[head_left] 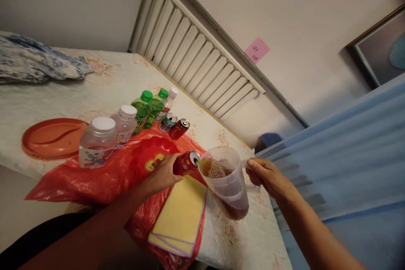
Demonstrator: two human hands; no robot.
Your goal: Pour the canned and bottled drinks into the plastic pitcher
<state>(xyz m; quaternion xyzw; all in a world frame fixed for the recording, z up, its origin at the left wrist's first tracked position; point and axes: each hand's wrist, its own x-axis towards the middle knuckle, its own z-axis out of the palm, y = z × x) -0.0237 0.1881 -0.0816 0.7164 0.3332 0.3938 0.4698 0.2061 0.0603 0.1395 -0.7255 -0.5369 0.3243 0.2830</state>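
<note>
My left hand [166,171] is closed around a red drink can [185,163], tilted so its open top meets the rim of a clear plastic pitcher [232,194]. At the can's mouth a little yellowish liquid shows. Brown, foamy liquid is inside the pitcher, which leans toward the can. My right hand [267,177] grips the pitcher's handle. Below the can lies a folded yellow cloth [179,213] on a red plastic bag [107,183]. A red scalloped dish [139,162] with a yellow design sits behind my left hand.
Two lidded clear jars [98,141], green-capped bottles [142,109], a white-capped bottle [171,97] and two cans [179,129] stand beyond my left hand. An orange tray [47,137] and patterned cloth [38,61] lie left. A radiator [193,46] borders the table; a blue curtain [335,156] hangs right.
</note>
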